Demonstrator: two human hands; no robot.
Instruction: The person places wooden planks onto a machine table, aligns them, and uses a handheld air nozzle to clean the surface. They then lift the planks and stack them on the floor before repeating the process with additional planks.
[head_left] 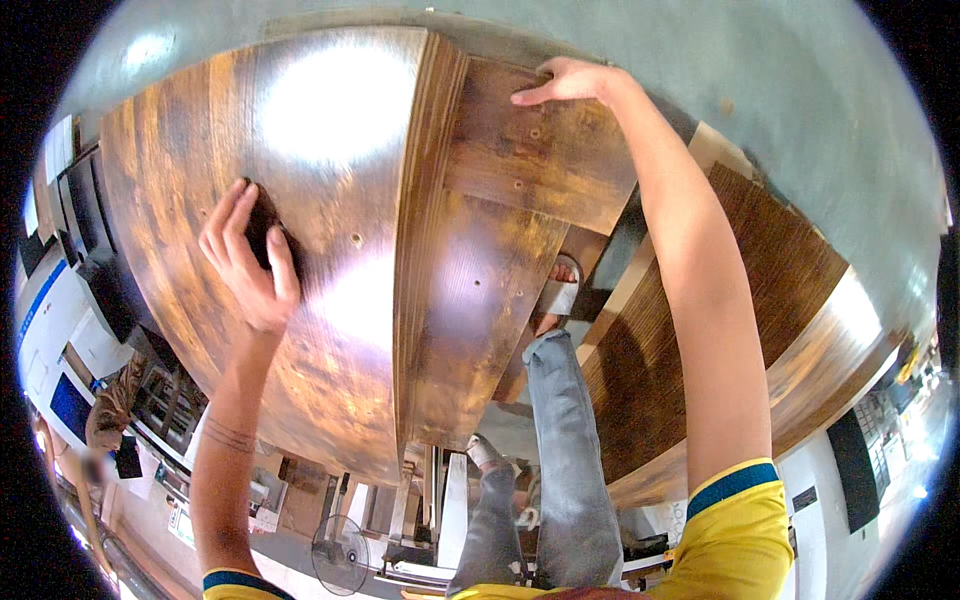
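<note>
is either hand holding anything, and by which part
Right hand at the far edge of the lower board, grip unclear; left hand rests on the upper board, gripping nothing.

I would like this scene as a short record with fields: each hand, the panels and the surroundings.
Left hand: open, thumb apart from fingers, over the top face of a glossy brown wood-grain panel stack; contact unclear
Right hand: at the far edge of a lower brown wood-grain panel with small holes; grip unclear
Stack side: several layers visible
Right side: dark brown wood-grain panel
Lower edge: round wire-guarded fan
Floor: smooth, grey-green
</note>
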